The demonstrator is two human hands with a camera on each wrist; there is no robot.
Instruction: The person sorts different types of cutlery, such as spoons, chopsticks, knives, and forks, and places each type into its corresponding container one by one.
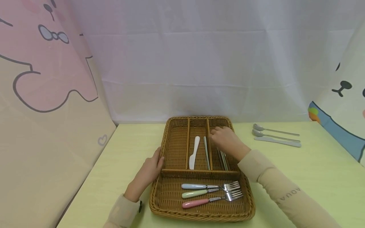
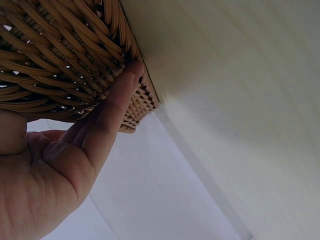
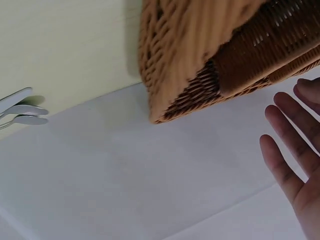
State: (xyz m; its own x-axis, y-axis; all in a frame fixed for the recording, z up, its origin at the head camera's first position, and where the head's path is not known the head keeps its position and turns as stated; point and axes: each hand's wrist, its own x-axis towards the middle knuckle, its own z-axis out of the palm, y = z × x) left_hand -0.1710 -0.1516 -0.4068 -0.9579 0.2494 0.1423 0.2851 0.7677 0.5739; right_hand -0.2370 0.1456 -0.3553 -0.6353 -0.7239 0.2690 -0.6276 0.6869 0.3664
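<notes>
I see three forks (image 1: 196, 193) in the front compartment of the wicker basket (image 1: 201, 217). At its left wall rests the left hand (image 1: 148, 171), fingers straight along the outside. Over slim utensils (image 1: 223, 160) in its rear right compartment hangs the right hand (image 1: 228, 141), fingers spread. Right of it, two spoons (image 1: 258, 133) lie on the surface (image 1: 319, 171).

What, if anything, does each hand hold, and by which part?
The right hand holds nothing. The left hand has its fingers against the left side of the basket; whether the thumb grips cannot be told.
</notes>
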